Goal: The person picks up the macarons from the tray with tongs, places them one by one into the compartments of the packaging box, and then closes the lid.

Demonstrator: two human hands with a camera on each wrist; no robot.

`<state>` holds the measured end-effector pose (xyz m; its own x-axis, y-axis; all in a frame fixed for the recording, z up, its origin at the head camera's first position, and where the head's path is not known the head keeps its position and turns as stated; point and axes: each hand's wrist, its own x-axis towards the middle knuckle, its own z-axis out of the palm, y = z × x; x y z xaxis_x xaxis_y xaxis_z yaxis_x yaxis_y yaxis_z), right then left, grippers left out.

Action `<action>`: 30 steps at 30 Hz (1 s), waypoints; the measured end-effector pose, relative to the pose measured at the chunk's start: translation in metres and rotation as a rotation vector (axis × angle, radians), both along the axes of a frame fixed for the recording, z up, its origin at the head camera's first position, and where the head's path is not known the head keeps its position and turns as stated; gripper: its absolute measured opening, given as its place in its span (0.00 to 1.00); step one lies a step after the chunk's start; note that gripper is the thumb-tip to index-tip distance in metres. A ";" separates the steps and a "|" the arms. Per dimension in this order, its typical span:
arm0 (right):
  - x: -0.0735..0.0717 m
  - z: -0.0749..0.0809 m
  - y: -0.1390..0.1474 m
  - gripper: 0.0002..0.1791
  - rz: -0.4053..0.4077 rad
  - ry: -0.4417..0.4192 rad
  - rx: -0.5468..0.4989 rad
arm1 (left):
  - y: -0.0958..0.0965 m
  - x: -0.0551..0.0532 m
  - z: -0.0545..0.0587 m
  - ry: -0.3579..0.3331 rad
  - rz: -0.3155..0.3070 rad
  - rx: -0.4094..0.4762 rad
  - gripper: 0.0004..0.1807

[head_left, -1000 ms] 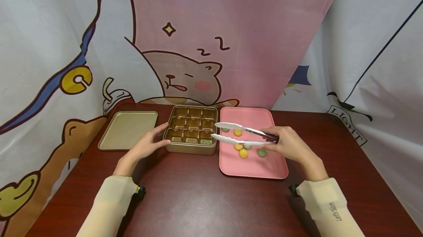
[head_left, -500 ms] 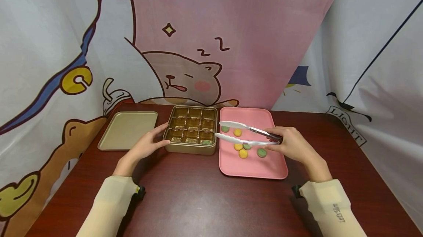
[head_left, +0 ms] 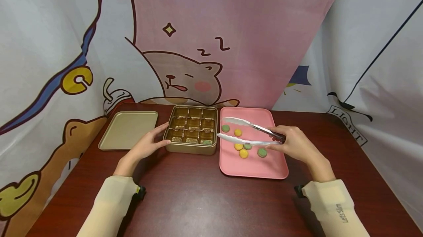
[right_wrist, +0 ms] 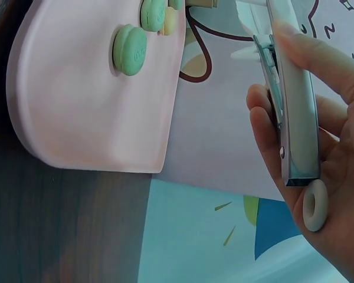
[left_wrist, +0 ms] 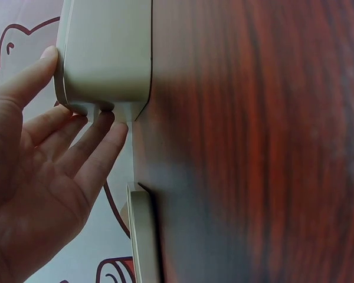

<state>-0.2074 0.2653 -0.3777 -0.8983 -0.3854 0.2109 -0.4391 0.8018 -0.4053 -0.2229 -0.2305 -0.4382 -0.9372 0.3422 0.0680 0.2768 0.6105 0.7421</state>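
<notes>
My left hand (head_left: pixel 145 146) rests on the left side of a gold box (head_left: pixel 191 149) with a divided brown insert. In the left wrist view its fairly straight fingers touch the box wall, the thumb at the rim. A green macaron (head_left: pixel 207 142) lies in the front right compartment. My right hand (head_left: pixel 294 143) holds a pair of tongs (head_left: pixel 231 139), their arms spread, nothing between the tips. Below the tongs, a pink tray (head_left: pixel 254 170) bears several macarons, among them a yellow macaron (head_left: pixel 243 153) and a green macaron (right_wrist: pixel 130 50).
A flat gold lid (head_left: pixel 127 130) lies on the table left of the box. The dark wooden table (head_left: pixel 201 200) meets a printed cloth (head_left: pixel 257 46) at the back, with more cloth along both sides.
My right hand has moved the tongs a little to the right, their tips going from beside the box to over the pink tray. The left hand has stayed at the box.
</notes>
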 end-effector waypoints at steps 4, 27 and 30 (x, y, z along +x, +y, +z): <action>0.001 0.001 0.003 0.30 -0.006 0.005 0.006 | 0.000 0.000 0.000 0.001 0.002 0.002 0.41; 0.003 -0.001 0.023 0.33 -0.023 0.039 0.050 | 0.000 0.001 0.003 -0.006 -0.001 0.000 0.41; 0.004 -0.001 0.025 0.33 -0.031 0.025 0.052 | 0.000 0.001 0.003 -0.008 -0.001 0.001 0.41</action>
<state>-0.2036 0.2906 -0.3791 -0.9046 -0.3688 0.2136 -0.4234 0.8348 -0.3519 -0.2220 -0.2302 -0.4355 -0.9374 0.3428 0.0609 0.2713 0.6094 0.7450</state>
